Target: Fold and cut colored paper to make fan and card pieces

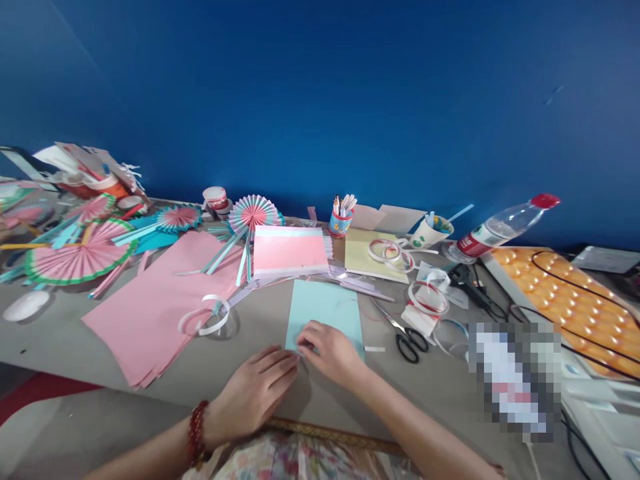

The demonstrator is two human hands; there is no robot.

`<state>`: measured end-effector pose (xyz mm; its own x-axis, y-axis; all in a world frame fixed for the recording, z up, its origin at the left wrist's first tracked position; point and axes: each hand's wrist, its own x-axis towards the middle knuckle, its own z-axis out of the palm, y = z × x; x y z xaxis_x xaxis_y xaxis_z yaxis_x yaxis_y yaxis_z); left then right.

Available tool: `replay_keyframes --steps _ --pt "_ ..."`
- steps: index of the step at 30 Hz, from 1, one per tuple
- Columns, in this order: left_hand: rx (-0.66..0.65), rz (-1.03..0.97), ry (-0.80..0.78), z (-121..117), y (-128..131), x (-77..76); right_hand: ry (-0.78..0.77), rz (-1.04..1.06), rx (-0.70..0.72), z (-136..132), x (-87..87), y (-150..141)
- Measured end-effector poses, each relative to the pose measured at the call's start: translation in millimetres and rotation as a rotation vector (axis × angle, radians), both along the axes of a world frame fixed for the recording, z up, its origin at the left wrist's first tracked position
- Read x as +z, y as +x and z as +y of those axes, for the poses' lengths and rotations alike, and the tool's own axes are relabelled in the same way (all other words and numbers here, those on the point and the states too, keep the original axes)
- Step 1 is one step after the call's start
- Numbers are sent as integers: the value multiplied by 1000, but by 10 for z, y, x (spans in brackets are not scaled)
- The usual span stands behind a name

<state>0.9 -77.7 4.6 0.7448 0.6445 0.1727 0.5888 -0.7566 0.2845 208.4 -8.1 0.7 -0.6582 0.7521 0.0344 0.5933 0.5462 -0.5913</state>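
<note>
Shows, at the centre of the frame, a light blue sheet (325, 301) lying on the grey desk (420, 390), with the left hand (256, 387) at its lower left corner and the right hand (330, 351) over its lower part. Presents left fingers extended side by side and right fingers curled in toward the thumb, any grip on the paper impossible to tell. Includes scissors (401, 328) right of the sheet, a pink card (290, 251) just above, and stacked pink sheets (165, 297) at left.
</note>
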Motion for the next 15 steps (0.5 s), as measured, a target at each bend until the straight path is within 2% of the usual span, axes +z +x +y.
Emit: replay_keyframes --steps 4,8,15 --pt "15 13 5 -2 1 -15 17 -197 91 219 109 -116" --pt "34 16 -4 -12 5 -32 6 -240 129 354 135 -224" --pt "54 -10 -6 -22 1 -53 -52 -298 142 421 190 -257"
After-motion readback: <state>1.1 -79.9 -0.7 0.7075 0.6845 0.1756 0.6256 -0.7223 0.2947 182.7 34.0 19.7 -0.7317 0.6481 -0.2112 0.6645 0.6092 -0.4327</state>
